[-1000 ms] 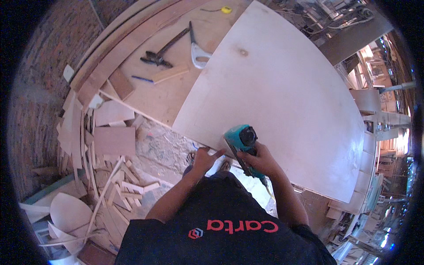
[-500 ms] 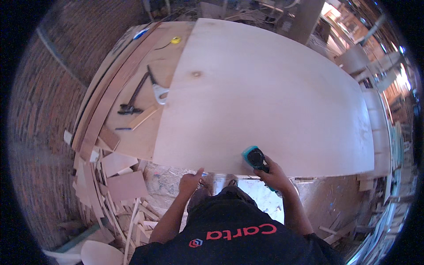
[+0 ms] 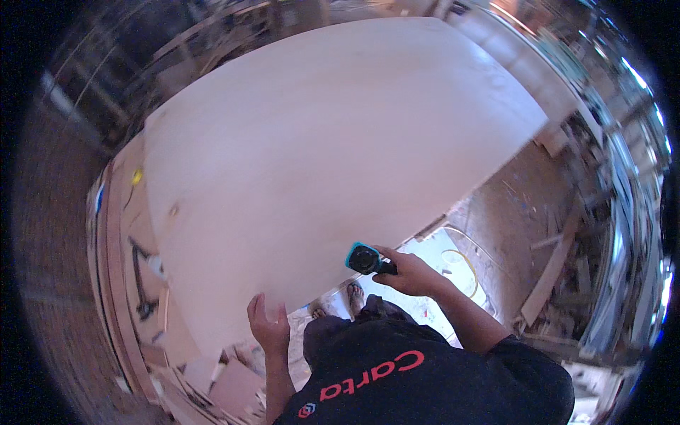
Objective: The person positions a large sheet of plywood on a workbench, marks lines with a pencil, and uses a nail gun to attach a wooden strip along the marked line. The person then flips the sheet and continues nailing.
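Observation:
A large pale wooden panel (image 3: 333, 149) spreads before me. My right hand (image 3: 409, 273) grips the black handle of a teal-and-black handheld power tool (image 3: 364, 259), whose exact kind I cannot make out. The tool is over the panel's near edge; whether it touches the wood is unclear. Further left, my left hand (image 3: 270, 324) is open by the same edge, thumb and fingers apart and holding nothing.
Left of the panel lie a dark hammer (image 3: 146, 307), a yellow tape measure (image 3: 137, 176) and long wooden strips (image 3: 113, 269). Board offcuts (image 3: 237, 386) are piled below them. A yellow hose or cable (image 3: 464, 263) loops over a white sheet right of my feet. Timber stacks line the right side.
My view has swung right, so the panel appears turned. My left hand has opened and its fingers have spread. The power tool stays in my right hand near the panel's front edge.

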A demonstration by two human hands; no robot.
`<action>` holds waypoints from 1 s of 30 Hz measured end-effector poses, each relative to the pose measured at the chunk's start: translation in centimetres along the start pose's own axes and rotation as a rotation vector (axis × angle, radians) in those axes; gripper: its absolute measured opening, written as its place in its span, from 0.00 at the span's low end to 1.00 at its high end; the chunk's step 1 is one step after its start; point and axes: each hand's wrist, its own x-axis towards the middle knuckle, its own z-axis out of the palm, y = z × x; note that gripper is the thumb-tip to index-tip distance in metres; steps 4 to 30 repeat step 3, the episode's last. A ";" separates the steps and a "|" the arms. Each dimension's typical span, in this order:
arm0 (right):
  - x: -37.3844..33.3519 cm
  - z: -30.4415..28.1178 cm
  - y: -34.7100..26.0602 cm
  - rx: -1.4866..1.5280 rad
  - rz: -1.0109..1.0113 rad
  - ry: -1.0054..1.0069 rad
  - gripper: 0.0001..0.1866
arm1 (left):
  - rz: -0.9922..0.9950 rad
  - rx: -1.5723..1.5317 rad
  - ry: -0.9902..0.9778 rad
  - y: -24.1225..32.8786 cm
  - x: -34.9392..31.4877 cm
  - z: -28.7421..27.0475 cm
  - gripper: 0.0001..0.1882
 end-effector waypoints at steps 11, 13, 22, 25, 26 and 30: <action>-2.6 -1.4 1.8 0.038 0.081 0.105 0.42 | 0.258 0.201 -0.077 -0.3 1.8 4.0 0.36; -2.6 -1.4 1.8 0.038 0.081 0.105 0.42 | 0.258 0.201 -0.077 -0.3 1.8 4.0 0.36; -2.6 -1.4 1.8 0.038 0.081 0.105 0.42 | 0.258 0.201 -0.077 -0.3 1.8 4.0 0.36; -2.6 -1.4 1.8 0.038 0.081 0.105 0.42 | 0.258 0.201 -0.077 -0.3 1.8 4.0 0.36; -2.6 -1.4 1.8 0.038 0.081 0.105 0.42 | 0.258 0.201 -0.077 -0.3 1.8 4.0 0.36; -2.6 -1.4 1.8 0.038 0.081 0.105 0.42 | 0.258 0.201 -0.077 -0.3 1.8 4.0 0.36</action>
